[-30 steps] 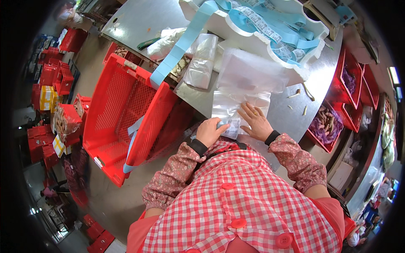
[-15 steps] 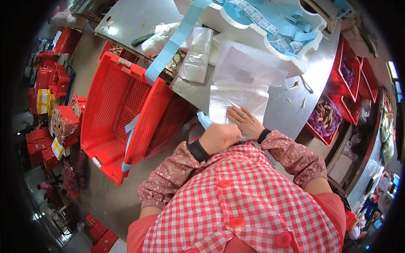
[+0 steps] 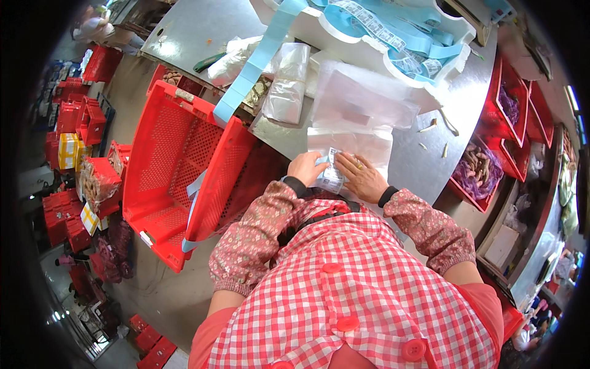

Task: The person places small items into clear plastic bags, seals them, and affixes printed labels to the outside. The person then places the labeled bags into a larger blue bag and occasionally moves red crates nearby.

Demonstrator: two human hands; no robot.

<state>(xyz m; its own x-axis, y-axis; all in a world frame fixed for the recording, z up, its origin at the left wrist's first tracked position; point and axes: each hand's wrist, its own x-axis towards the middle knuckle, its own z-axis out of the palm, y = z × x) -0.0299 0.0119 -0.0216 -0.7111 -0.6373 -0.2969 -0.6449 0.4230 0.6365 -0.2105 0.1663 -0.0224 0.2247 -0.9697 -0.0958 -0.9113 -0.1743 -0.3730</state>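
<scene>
At the table's near edge lies a stack of clear plastic bags [image 3: 370,140]. My left hand [image 3: 305,168] is closed, gripping a strip of white printed labels [image 3: 332,175] with light blue backing at the bags' left side. Spread flat on the bags beside the strip, my right hand [image 3: 362,178] is open, its fingertips close to the labels. A ring shows on one finger. More clear plastic sheets [image 3: 353,98] lie just beyond.
A white foam box [image 3: 332,29] holding tangled blue label strips stands on the metal table [image 3: 424,161]. One blue strip [image 3: 258,58] runs to a tilted red crate [image 3: 166,160] at left. Wrapped bag bundles [image 3: 287,83] lie nearby. Red crates with roots [image 3: 476,169] stand at right.
My left hand has moved from near my body forward onto the bags' left side. The printed labels now show between my hands. My right hand stays on the bags.
</scene>
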